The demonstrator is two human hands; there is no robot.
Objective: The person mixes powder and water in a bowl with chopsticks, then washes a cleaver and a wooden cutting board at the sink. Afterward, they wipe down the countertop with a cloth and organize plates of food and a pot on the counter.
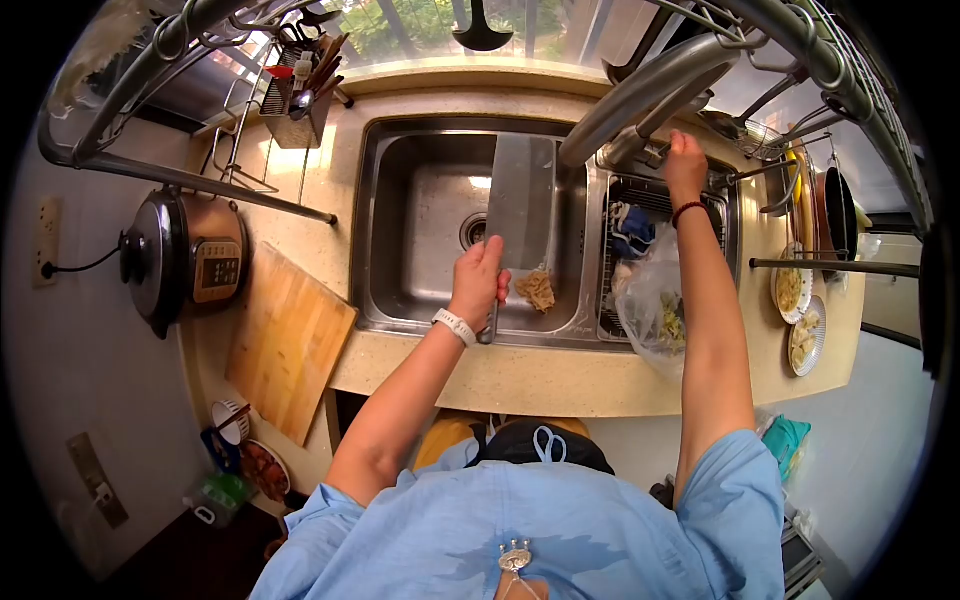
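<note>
My left hand point(478, 283) is wrapped round the handle of a cleaver point(522, 200), whose wide blade points away from me over the sink point(410, 200). Below the blade's lower right side, a clump of light brown food point(536, 289) lies in the sink. At the base of the big faucet point(640, 100), my right hand point(686, 165) is closed beside the faucet's lever; what it grips is hidden. Under my right forearm, a clear plastic bag point(650, 310) with green scraps rests on the rack of the small basin, next to a blue cloth point(631, 229).
A wooden cutting board point(288, 340) and a pressure cooker point(190, 258) are on the left. Plates of food point(806, 338) stand at the right edge. Metal rack bars point(240, 192) cross above the counter, with a utensil holder point(296, 108) at the back left.
</note>
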